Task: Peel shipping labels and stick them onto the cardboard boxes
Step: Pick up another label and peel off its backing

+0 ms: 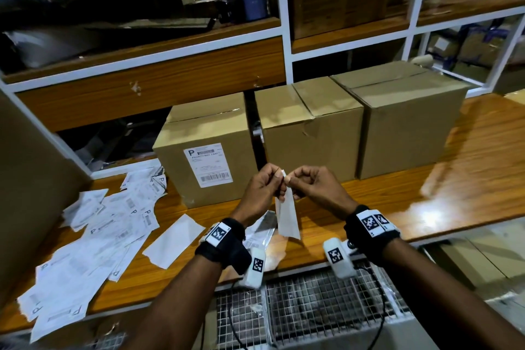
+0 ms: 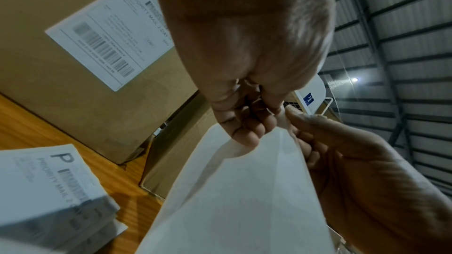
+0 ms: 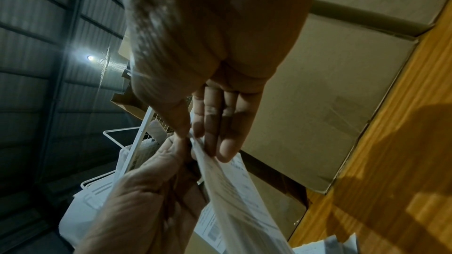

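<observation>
Both hands meet at chest height over the desk (image 1: 468,156): the left hand (image 1: 262,193) and right hand (image 1: 318,187) each pinch the top edge of one label (image 1: 287,216), thumbs and fingers (image 2: 247,132) closed on it from either side. From that pinch the label hangs straight down, long axis vertical, its blank backing toward the left wrist and its print toward the right. Judging by the grip, they are working the corner apart to start the peel. Straight ahead stand three boxes; the left box (image 1: 204,128) already wears a label, while the middle box (image 1: 306,133), just beyond the fingers and about equally near either hand, shows a bare front. Loose labels (image 1: 93,236) litter the desk at left.
</observation>
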{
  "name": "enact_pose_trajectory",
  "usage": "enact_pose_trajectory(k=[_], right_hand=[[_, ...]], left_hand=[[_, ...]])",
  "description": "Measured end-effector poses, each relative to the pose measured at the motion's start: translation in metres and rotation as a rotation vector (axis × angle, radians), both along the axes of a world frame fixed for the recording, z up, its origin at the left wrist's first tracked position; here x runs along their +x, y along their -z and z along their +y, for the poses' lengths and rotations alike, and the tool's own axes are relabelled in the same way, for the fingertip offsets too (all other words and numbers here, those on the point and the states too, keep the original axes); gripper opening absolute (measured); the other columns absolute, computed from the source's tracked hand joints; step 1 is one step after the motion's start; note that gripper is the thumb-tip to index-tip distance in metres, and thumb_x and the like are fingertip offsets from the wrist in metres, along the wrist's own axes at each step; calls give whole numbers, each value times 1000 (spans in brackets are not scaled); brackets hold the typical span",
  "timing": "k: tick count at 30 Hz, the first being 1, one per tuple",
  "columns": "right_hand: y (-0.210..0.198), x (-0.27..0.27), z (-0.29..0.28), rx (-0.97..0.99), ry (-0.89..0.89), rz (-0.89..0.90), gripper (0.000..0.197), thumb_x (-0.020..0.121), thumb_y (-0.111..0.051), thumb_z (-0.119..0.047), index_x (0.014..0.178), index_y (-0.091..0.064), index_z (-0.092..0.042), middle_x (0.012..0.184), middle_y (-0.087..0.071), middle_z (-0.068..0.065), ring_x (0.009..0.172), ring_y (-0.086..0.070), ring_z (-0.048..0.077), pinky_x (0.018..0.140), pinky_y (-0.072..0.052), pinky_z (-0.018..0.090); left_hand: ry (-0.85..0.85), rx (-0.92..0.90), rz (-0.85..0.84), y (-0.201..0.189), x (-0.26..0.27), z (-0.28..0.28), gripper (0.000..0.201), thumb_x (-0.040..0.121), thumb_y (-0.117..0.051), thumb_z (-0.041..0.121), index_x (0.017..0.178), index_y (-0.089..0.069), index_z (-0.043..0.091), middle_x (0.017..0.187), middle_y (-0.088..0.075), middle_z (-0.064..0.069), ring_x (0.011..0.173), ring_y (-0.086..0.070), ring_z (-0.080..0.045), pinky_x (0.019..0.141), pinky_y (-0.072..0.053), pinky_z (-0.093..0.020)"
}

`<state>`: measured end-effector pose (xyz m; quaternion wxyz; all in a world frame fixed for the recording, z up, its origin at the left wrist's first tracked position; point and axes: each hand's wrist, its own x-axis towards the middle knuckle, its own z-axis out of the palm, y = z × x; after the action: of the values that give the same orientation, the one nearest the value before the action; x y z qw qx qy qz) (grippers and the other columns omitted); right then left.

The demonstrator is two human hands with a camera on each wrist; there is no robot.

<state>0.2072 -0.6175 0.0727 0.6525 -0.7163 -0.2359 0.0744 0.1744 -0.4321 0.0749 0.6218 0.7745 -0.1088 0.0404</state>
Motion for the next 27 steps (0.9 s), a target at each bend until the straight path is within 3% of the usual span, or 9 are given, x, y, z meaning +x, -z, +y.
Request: enact_pose_trajectory(k=[3,7,16,20,23,27], right_hand=[[-2,0,0,-20,2,8,21,99,-69,-23,100,-72,-2,89,-78,16,85,-75,35,78,-65,43],[-5,-3,1,-30,10,14,21,101,-65,-18,98,-71,2,87,-78,14,79,-75,22,73,-64,37],[1,1,3,-11,5,83,15,102,-58,-12,94,-68,-4,84,-76,9,77,-73,18,70,-62,31],[11,8,3,93,36,152,19,103,-56,-14,89,-66,-7,79,-72,8,72,-70,16,66,-59,28],[21,12,1,205,107,216,22,100,-53,-12,82,-64,-11,74,-64,11,65,-62,16,59,-55,24],[35,16,-10,284,210,319,21,97,-54,-16,79,-64,-17,75,-63,7,69,-57,16,61,-53,25]], left_hand=[[15,31,-22,0,1,2,24,110,-44,26,97,-54,8,81,-58,-9,73,-56,-24,69,-51,-33],[28,79,-35,0,0,3,22,110,-43,26,94,-56,18,81,-59,-6,73,-55,-22,71,-50,-35],[4,146,-18,4,3,7,25,109,-42,30,96,-56,14,84,-64,-2,78,-60,-18,74,-52,-35],[-81,55,32,13,4,9,26,109,-42,28,98,-55,8,84,-66,-4,76,-62,-17,67,-53,-30],[-154,-41,88,19,1,10,23,109,-42,26,92,-56,15,79,-64,-1,71,-61,-13,60,-51,-26],[-233,-160,137,23,-4,13,23,108,-42,23,91,-54,14,75,-60,-3,66,-57,-13,55,-49,-23]])
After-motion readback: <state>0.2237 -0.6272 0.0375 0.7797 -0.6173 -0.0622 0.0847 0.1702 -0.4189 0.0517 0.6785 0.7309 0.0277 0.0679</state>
